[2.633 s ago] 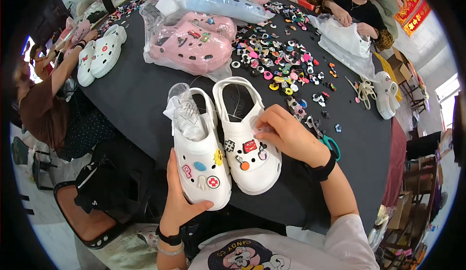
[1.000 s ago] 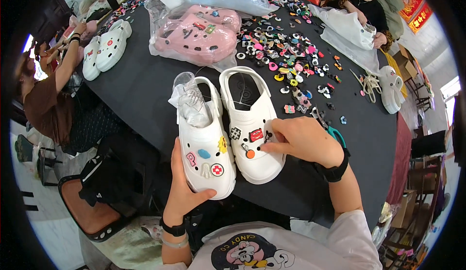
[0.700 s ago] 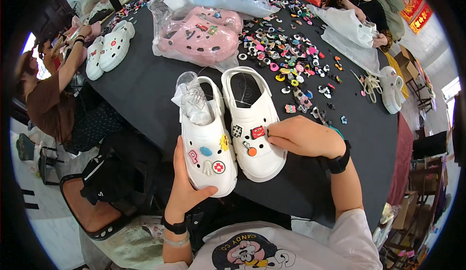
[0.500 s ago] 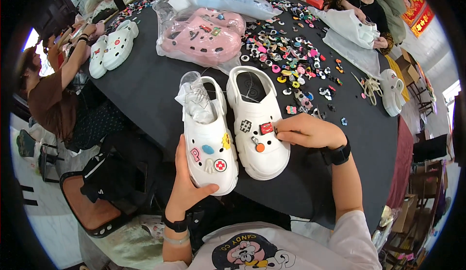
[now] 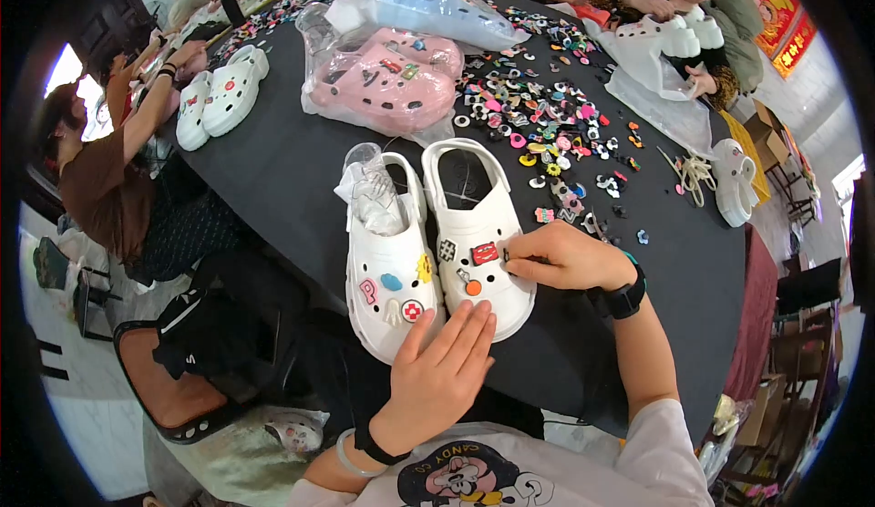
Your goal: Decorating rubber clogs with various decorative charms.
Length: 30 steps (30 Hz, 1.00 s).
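Two white clogs stand side by side in front of me with their toes toward me. The left clog (image 5: 371, 250) has clear plastic packing (image 5: 369, 195) in its opening and several shoe charms on top, among them a yellow sunflower and a red cross. On the right clog (image 5: 456, 211) are a hash-sign charm, a red car charm (image 5: 484, 253) and an orange round charm (image 5: 473, 287). My left hand (image 5: 444, 368) lies with straight fingers on the right clog's toe. Beside the red car, my right hand (image 5: 570, 259) pinches a small dark shoe charm (image 5: 507, 256) against the clog's side.
Loose shoe charms (image 5: 547, 110) are heaped on the dark table (image 5: 292, 199). Bagged pink clogs (image 5: 387, 87) and a bagged blue pair (image 5: 428, 15) lie behind. White clogs (image 5: 223, 97) stand left, another pair (image 5: 732, 181) right by a cord (image 5: 697, 174). Co-workers sit around.
My left hand has gone from the left clog's side to the right clog's toe. My right hand stays beside the red car charm. The person at far right now lifts white clogs above the bag.
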Each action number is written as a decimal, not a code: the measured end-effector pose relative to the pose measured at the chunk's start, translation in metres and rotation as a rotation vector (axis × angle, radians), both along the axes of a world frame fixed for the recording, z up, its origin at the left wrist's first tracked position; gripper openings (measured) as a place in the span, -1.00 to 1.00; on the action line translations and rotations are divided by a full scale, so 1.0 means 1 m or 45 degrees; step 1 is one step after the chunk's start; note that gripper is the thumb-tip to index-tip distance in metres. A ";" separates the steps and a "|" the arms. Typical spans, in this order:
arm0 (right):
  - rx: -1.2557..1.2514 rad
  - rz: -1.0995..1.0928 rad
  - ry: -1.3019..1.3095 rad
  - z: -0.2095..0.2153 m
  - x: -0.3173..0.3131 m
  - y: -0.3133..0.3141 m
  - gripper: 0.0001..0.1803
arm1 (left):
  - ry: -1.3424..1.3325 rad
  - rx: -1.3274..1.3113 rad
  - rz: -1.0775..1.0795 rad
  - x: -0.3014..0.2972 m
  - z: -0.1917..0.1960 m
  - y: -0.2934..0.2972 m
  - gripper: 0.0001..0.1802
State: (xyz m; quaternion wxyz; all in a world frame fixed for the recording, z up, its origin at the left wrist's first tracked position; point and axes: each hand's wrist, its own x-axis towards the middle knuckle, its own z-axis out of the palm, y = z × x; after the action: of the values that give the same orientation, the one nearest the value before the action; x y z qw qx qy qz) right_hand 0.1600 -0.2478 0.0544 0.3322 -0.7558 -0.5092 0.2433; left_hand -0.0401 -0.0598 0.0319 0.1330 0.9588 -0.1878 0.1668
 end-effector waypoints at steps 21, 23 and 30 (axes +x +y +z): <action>0.025 -1.037 0.214 -0.011 0.031 -0.035 -0.68 | -0.070 0.042 0.052 -0.001 -0.012 0.000 -0.41; -0.035 -0.944 -0.496 -0.009 0.018 -0.024 -0.75 | -0.057 0.004 0.063 0.000 -0.006 0.000 -0.56; 0.242 -0.219 -0.797 0.032 -0.029 0.054 -0.69 | -0.066 -0.015 0.034 0.000 -0.008 0.004 -0.57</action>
State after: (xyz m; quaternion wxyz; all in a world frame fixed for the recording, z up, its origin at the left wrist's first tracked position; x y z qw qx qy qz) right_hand 0.1311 -0.1941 0.0865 0.2479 -0.7996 -0.5414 -0.0782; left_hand -0.0402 -0.0560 0.0235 0.1316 0.9557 -0.1774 0.1945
